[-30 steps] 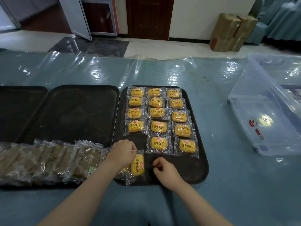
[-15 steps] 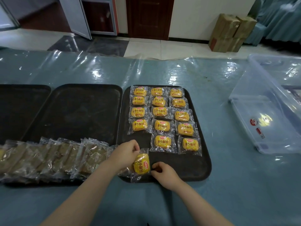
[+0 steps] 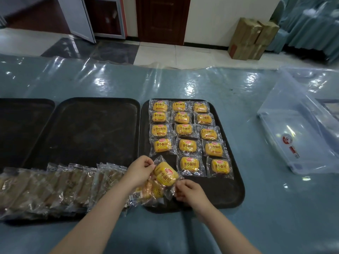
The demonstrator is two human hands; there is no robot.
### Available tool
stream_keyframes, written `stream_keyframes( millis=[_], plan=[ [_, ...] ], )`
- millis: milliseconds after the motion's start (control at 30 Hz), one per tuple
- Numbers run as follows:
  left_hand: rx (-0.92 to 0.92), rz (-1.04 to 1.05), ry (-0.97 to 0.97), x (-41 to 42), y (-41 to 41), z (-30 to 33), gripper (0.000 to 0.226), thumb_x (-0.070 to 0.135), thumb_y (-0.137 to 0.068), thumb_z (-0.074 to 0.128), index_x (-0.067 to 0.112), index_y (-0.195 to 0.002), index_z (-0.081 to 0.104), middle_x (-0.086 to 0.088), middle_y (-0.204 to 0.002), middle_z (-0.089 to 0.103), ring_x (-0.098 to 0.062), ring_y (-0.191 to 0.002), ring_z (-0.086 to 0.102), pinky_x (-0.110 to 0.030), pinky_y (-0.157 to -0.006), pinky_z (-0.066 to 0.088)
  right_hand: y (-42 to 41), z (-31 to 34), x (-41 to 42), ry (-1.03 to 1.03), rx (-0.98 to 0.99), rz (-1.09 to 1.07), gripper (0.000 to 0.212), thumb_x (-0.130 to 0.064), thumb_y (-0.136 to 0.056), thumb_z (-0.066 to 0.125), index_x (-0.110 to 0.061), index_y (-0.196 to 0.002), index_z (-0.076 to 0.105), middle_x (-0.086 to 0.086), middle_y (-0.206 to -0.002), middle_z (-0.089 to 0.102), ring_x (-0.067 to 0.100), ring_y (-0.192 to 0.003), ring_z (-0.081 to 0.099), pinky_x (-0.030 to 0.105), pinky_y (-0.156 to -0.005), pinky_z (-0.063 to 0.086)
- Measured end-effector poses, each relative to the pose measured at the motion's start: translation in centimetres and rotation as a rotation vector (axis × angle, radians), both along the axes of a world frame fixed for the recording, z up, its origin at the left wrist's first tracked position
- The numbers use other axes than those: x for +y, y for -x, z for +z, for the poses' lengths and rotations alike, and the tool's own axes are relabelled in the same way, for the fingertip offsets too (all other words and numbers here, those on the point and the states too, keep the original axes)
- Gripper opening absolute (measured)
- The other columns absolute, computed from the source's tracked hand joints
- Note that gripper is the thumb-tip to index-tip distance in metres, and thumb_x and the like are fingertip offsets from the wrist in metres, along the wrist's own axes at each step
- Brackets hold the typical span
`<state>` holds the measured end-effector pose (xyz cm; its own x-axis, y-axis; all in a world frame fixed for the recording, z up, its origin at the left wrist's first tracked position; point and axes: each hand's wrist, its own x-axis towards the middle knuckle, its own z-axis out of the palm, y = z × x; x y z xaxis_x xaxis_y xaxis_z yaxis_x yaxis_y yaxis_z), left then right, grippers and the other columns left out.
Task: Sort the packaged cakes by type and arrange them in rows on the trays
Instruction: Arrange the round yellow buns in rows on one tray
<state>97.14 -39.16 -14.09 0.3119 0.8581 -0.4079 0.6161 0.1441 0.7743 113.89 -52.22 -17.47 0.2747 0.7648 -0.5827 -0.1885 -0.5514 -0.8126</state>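
Head view: both hands' fingers pinch a yellow cake packet beside brown packets.

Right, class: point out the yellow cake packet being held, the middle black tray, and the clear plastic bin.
Held yellow cake packet (image 3: 166,174), head view, on its printed yellow front.
Middle black tray (image 3: 88,132), head view, on its bare floor.
Clear plastic bin (image 3: 293,136), head view, on its near side wall.

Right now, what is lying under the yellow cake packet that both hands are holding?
Under the held yellow packet lie a few more wrapped cakes, overlapping the right tray's near-left corner. Left hand and right hand pinch its wrapper. How many lie beneath is hidden.
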Motion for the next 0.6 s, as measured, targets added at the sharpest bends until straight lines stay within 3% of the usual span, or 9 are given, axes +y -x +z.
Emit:
stream_keyframes(
  millis=[167,333,467,600],
  plan=[
    [0.013,-0.037,0.002,0.8,0.4,-0.3,0.007,0.023,-0.098,0.057,0.024,-0.091,0.057,0.001,-0.095,0.066,-0.016,-0.088,0.063,-0.038,-0.081,0.053,-0.6,1.4,2.2,0.021,-0.141,-0.041,0.019,-0.014,-0.100,0.055,-0.007,-0.086,0.066,0.004,-0.075,0.065,0.014,-0.070,0.060,0.024,-0.064,0.054],
    [0.183,-0.154,-0.111,1.9,0.2,-0.3,0.011,0.029,-0.100,0.053,0.024,-0.091,0.055,0.004,-0.087,0.063,-0.012,-0.080,0.059,-0.026,-0.062,0.042,-1.7,2.2,4.8,0.037,-0.456,0.084,0.026,-0.022,-0.098,0.058,-0.015,-0.073,0.058,0.000,-0.065,0.058,0.013,-0.062,0.053,0.028,-0.059,0.044],
    [0.256,-0.201,-0.099,2.8,0.1,-0.7,0.014,0.030,-0.100,0.052,0.021,-0.089,0.055,0.002,-0.087,0.063,-0.015,-0.080,0.060,-0.029,-0.065,0.045,-2.3,2.6,6.6,0.048,-0.617,0.169,0.028,-0.023,-0.098,0.055,-0.017,-0.071,0.056,-0.001,-0.065,0.057,0.012,-0.058,0.050,0.026,-0.054,0.039],
    [0.368,-0.270,-0.149,3.5,-0.3,-1.0,0.018,0.033,-0.101,0.049,0.023,-0.087,0.051,0.002,-0.083,0.061,-0.015,-0.076,0.058,-0.031,-0.063,0.044,-2.8,2.6,7.9,0.104,-0.733,0.229,0.019,-0.023,-0.095,0.054,-0.020,-0.077,0.059,-0.002,-0.073,0.064,0.012,-0.064,0.058,0.026,-0.054,0.043]
  ],
)
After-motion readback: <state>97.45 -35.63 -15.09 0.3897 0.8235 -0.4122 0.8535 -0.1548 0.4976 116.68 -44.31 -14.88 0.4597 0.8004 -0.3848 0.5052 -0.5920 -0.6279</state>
